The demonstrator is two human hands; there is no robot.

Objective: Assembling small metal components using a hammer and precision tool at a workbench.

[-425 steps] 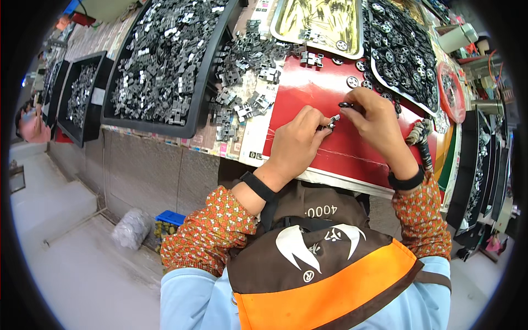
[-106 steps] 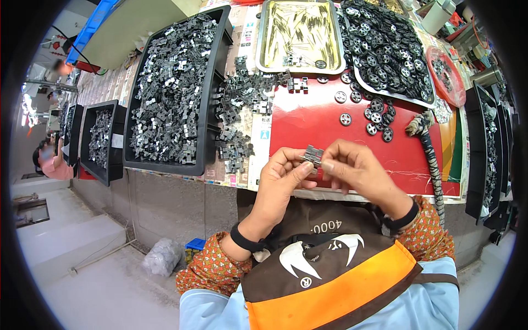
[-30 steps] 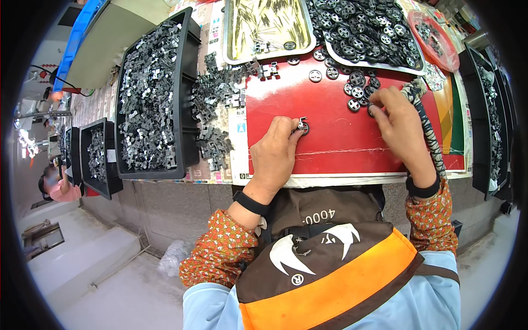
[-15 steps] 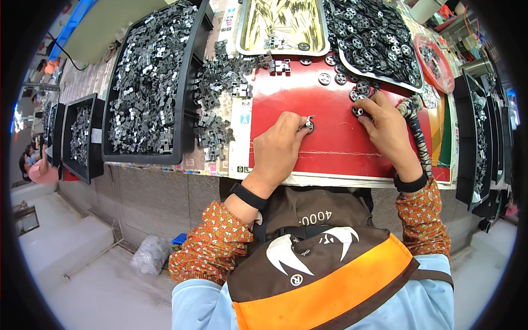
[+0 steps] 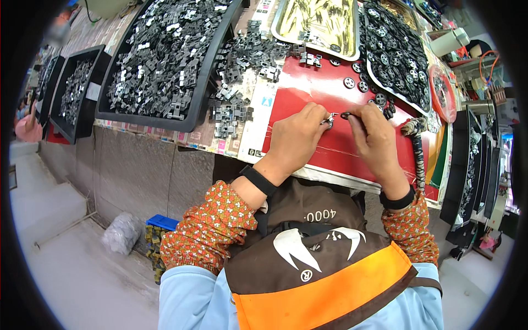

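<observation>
The flat rectangular sheet (image 5: 338,149) is red; the round plastic wheels (image 5: 349,83) are black with silver-grey spokes; the rectangular plastic bin (image 5: 187,125) is black; the cloth oversleeves (image 5: 209,231) bear small white flowers on orange-red; the brown fabric apron (image 5: 330,261) carries an orange band (image 5: 330,291).

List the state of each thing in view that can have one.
Left hand: closed on small metal part
Small metal part: pinched
Right hand: closed on black wheel
Black wheel: pinched
Large black tray: filled with dark parts
Metal tray: holding gold-coloured pins
White tray: heaped with wheels
Loose wheels: lying on red sheet
Red sheet: scratched
</observation>
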